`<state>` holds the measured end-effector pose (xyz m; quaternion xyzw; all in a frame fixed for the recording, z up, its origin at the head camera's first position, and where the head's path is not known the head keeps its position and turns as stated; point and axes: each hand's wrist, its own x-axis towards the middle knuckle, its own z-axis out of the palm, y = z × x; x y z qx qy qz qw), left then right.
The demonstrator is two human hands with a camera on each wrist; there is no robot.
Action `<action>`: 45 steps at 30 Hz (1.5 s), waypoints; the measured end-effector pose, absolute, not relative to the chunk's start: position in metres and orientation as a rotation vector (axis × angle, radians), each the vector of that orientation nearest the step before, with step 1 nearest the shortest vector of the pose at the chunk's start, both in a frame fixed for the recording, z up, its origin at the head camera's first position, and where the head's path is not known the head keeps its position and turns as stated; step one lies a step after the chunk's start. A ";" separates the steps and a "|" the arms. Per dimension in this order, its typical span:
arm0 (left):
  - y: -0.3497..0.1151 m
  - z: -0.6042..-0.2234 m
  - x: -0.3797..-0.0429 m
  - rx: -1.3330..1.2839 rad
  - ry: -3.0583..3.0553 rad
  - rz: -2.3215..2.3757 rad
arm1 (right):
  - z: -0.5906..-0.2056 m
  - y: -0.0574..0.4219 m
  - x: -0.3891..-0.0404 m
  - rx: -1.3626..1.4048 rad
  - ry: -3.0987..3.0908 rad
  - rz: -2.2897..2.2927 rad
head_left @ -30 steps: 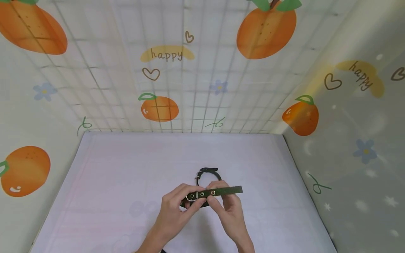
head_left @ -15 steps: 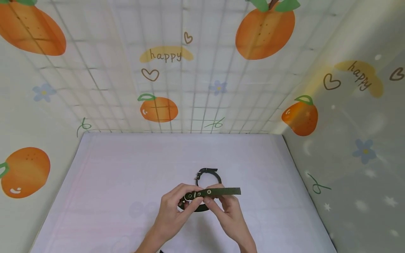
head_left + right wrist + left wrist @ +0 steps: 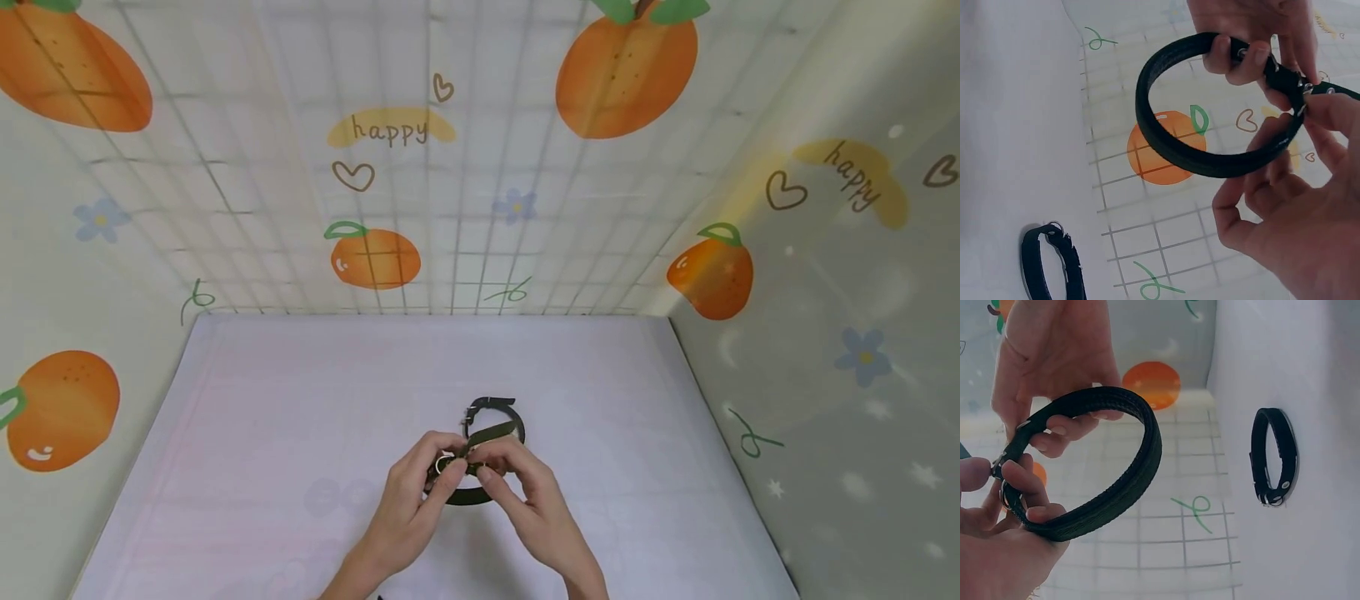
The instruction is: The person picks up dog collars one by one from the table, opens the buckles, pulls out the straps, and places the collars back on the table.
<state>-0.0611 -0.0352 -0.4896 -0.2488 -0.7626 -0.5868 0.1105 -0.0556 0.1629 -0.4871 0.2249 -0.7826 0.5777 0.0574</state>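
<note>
A dark green pet collar (image 3: 469, 497) is held up between both hands, bent into a loop in the left wrist view. My left hand (image 3: 411, 500) grips it beside the buckle and a metal D-ring (image 3: 442, 465). My right hand (image 3: 528, 500) pinches the strap just right of the buckle. Above the fingers the strap's loose end (image 3: 495, 431) slants up to the right. In the right wrist view the loop hangs below the left fingers, with metal eyelets (image 3: 1330, 91) on the strap. The buckle itself is partly hidden by fingers.
A second dark collar (image 3: 1285, 434), fastened into a ring, stands on the white table (image 3: 300, 400) beyond the hands. Fruit-printed curtains (image 3: 247, 167) close in the back and sides. A small dark tip shows at the table's front edge.
The strap's loose end, earlier pointing flat to the right, now bends up and slants away. The right hand has shifted slightly left, closer to the buckle. The second collar has not moved.
</note>
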 end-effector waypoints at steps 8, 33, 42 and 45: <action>-0.036 -0.492 -0.061 -0.726 -2.286 -1.745 | -0.487 0.163 -0.054 0.715 -2.470 1.711; -0.040 -0.493 -0.064 -0.735 -2.239 -1.958 | -0.485 0.156 -0.050 0.500 -2.297 1.995; -0.040 -0.495 -0.063 -0.795 -2.242 -1.886 | -0.482 0.157 -0.048 0.413 -2.296 1.985; -0.041 -0.498 -0.063 -0.795 -2.242 -1.872 | -0.482 0.157 -0.048 0.406 -2.281 1.982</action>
